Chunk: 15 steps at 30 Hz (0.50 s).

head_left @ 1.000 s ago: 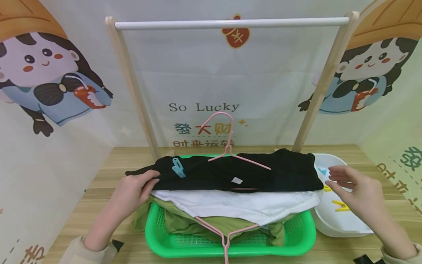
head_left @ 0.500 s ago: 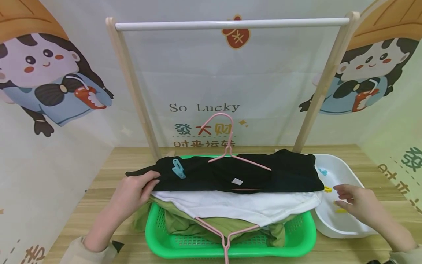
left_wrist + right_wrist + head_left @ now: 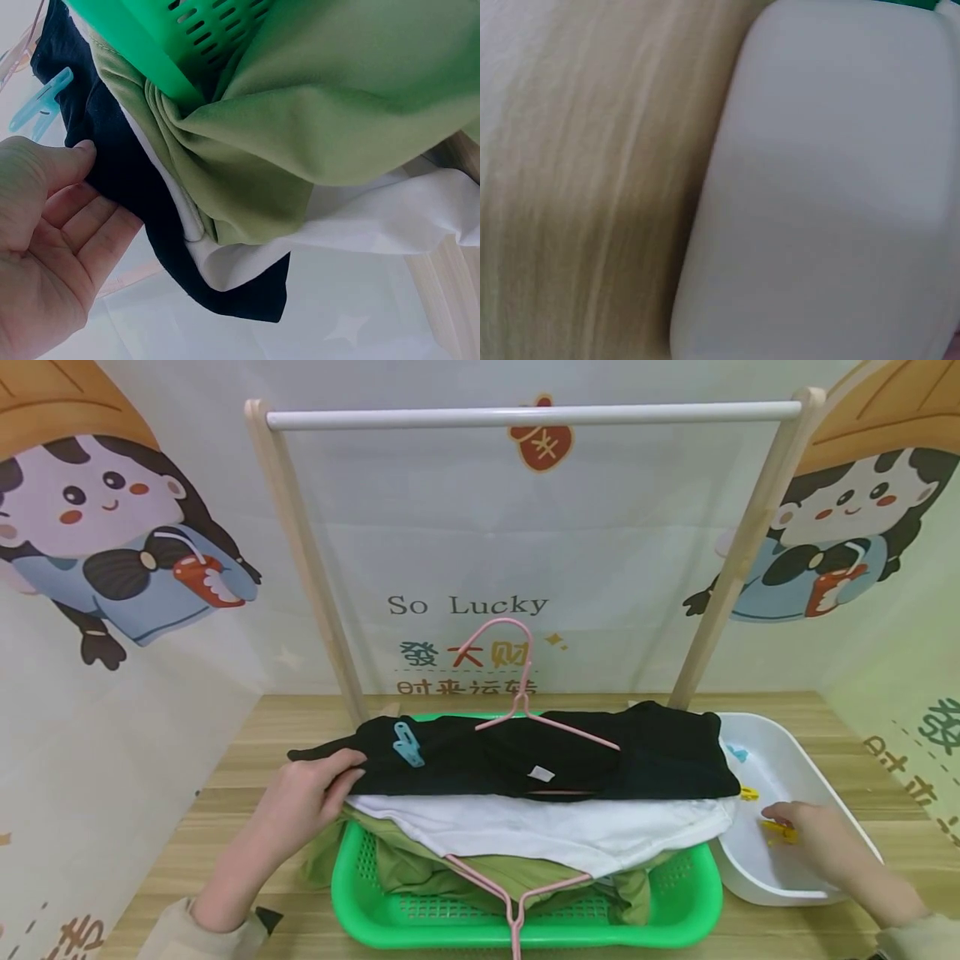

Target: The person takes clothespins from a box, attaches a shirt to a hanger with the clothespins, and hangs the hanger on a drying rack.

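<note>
A black garment lies folded over a white garment and green clothes, heaped on a green basket. My left hand pinches the black garment's left end; in the left wrist view the thumb lies on the cloth, fingers behind. Light blue clothespins sit on the black cloth beside it. My right hand is down in a white tray, fingertips at a yellow clothespin. Its thumb is hidden, so I cannot tell whether it grips. The right wrist view shows only the tray's outside and wood.
A pink hanger shows its hook above the black garment; another pink hanger points toward me over the basket's front rim. Behind stands a wooden rack with a white rail. Another yellow clothespin and a blue one lie in the tray.
My right hand has come down from above the tray's left edge into the tray, onto the yellow clothespin. The left hand keeps its hold on the black garment.
</note>
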Tool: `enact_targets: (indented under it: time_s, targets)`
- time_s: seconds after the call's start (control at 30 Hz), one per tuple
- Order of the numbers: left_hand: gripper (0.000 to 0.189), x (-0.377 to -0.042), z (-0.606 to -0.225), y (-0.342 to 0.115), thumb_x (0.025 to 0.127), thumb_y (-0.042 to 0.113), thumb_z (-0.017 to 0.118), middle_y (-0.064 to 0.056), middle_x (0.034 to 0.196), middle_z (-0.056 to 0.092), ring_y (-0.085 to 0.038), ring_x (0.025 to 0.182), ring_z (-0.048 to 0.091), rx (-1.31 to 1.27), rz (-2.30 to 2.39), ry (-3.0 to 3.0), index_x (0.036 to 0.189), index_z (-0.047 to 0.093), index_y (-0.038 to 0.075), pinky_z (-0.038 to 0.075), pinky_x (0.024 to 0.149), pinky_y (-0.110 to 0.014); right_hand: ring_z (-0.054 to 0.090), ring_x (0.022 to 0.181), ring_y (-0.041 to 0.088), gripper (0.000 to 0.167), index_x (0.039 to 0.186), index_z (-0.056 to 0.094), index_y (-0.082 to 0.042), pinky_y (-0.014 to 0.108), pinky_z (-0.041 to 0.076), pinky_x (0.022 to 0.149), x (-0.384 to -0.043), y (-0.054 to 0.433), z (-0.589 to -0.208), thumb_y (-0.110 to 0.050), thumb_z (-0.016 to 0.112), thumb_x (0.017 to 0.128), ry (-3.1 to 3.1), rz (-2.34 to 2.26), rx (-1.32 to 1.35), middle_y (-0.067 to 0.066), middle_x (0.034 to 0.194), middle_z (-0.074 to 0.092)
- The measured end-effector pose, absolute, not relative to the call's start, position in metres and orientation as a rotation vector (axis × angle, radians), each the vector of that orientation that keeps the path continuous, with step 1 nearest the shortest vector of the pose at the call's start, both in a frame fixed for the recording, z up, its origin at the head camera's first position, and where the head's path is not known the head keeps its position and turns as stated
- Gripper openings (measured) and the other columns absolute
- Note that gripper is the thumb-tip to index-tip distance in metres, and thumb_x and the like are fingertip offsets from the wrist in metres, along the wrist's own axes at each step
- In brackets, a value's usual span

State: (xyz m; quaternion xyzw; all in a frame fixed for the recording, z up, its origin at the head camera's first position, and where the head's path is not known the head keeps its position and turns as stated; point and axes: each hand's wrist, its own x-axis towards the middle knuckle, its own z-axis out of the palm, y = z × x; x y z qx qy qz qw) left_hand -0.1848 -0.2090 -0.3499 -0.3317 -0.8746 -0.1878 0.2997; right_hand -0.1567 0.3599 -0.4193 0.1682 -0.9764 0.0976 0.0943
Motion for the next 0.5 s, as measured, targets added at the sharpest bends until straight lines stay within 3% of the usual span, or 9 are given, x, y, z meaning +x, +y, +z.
enact_targets:
  time_s: [0.3,0.5]
  targets:
    - [0.023,-0.1843,-0.3502,-0.2090,0.072,-0.007,0.073,-0.004,0.072,0.067,0.005,0.045,0.033,-0.893,-0.508,-2.312,0.091,0.067,0.005,0.032,0.041,-0.016,0.058,0.065,0.022,0.025,0.080,0.067,0.002,0.041,0.051,0.063,-0.1558,0.3599,-0.4267,0.005,0.079,0.059,-2.911,0.221,0.467,0.003,0.070,0.061]
    - [0.021,-0.1836,-0.3500,-0.2088,0.074,-0.007,0.072,-0.004,0.074,0.068,0.005,0.046,0.036,-0.885,-0.502,-2.330,0.091,0.066,0.004,0.035,0.043,-0.017,0.054,0.063,0.018,0.023,0.078,0.066,0.003,0.038,0.049,0.060,-0.1560,0.3591,-0.4248,0.003,0.079,0.059,-2.944,0.269,0.439,0.002,0.069,0.058]
